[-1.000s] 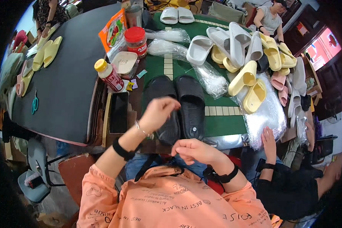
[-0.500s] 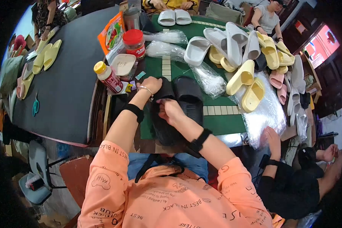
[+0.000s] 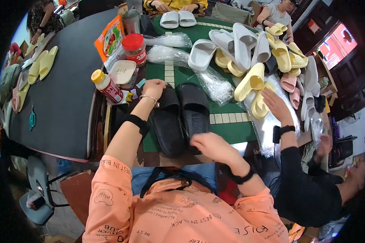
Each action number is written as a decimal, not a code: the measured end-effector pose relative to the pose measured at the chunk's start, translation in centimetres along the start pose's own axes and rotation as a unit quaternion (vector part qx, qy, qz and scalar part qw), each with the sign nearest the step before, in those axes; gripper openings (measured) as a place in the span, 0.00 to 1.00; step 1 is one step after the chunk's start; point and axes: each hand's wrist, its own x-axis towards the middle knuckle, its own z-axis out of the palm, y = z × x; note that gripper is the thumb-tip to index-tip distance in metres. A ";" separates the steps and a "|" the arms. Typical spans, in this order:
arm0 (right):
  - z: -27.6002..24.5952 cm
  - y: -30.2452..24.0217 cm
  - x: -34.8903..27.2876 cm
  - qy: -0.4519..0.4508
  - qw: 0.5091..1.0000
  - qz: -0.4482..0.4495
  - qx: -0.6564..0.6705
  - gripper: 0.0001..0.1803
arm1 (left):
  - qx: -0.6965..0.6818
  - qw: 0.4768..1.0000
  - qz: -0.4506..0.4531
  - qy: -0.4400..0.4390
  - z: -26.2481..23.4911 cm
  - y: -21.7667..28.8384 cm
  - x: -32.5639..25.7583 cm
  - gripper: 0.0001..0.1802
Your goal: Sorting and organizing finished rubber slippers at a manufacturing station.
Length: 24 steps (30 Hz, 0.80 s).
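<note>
A pair of black slippers lies on the green mat (image 3: pixel 154 137), soles down and toes away from me. My left hand (image 3: pixel 153 88) is at the toe of the left black slipper (image 3: pixel 168 129), its fingers closed on the front edge. Over the heel end of the right black slipper (image 3: pixel 194 109) is my right hand (image 3: pixel 215 148), fingers curled in. What that hand holds, if anything, is hidden, and I cannot tell whether it touches the heel.
Beside my left hand stand a yellow-capped bottle (image 3: pixel 107 87), a tub (image 3: pixel 123 73) and a red-lidded jar (image 3: pixel 134 48). White and yellow slippers (image 3: pixel 247 83) pile up at right, where a co-worker's hand (image 3: pixel 278 103) reaches in. Plastic bags (image 3: pixel 215 83) lie beyond the black pair.
My right hand has moved from the left slipper's strap back toward me and right, to the right slipper's heel. The co-worker's hand at right has reached forward to the yellow slippers.
</note>
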 end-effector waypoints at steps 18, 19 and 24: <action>2.5 1.5 2.7 0.282 0.930 -0.038 -0.233 0.11 | -0.004 0.994 0.103 -0.041 2.6 3.0 -1.2 0.10; 2.4 2.0 3.4 0.279 0.925 -0.041 -0.255 0.11 | -0.005 0.994 0.091 -0.052 2.4 3.0 -1.1 0.10; 1.4 2.4 6.0 0.201 0.939 0.059 -0.273 0.06 | -0.015 0.994 0.073 -0.074 2.5 3.7 -1.1 0.11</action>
